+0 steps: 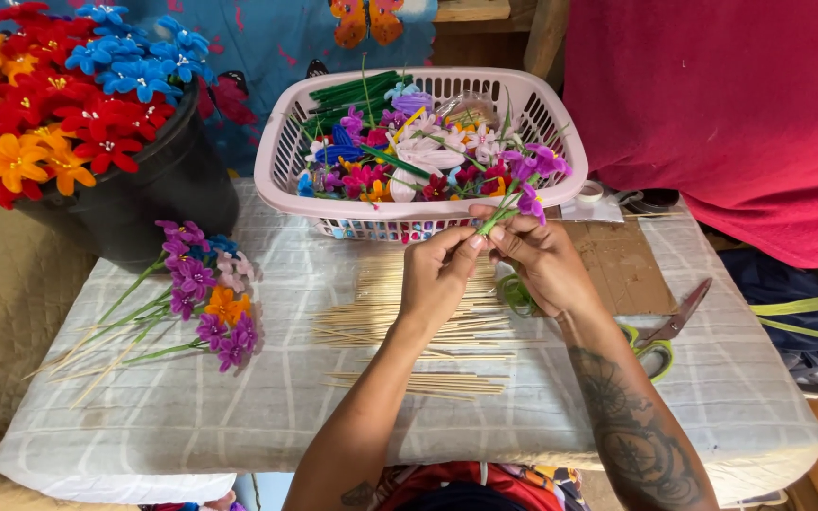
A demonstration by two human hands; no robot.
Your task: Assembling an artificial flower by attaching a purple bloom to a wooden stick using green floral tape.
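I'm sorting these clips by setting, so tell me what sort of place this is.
Probably a home craft table for making artificial flowers: a basket of loose blooms, wooden sticks spread on the cloth, and both hands gripping a purple flower.

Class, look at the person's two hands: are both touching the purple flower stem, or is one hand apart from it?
Touching. The head view shows fingertips of the left hand and right hand pinched together on the purple flower's green stem.

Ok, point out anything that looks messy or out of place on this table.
The wooden sticks lie loosely scattered across the cloth, some strayed toward the near edge. The scissors lie half under the right forearm. Nothing looks spilled or damaged.
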